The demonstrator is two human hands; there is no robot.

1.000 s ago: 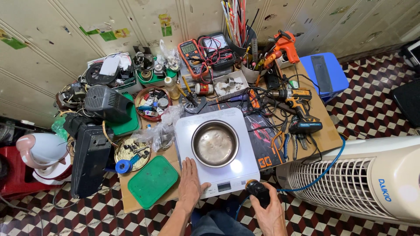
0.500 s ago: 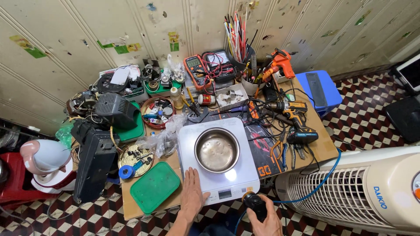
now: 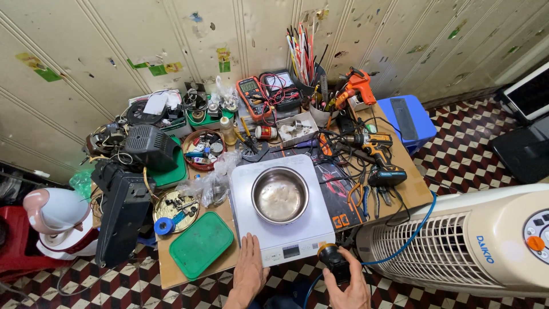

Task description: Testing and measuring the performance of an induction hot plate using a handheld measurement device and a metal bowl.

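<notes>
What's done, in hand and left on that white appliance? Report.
Done: white appliance stands with the steel bowl in it. In hand: left hand rests at its front edge; right hand grips the black plug. Left: plug joined to no socket in view.

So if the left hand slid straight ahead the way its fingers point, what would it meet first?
The left hand lies flat with its fingertips at the near edge of the white appliance that holds the steel bowl. It would likely meet that edge first, though depth is hard to judge.

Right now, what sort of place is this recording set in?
Likely a small home repair workbench: a cluttered table with a multimeter, cordless drills, and a white appliance under the left hand.
</notes>
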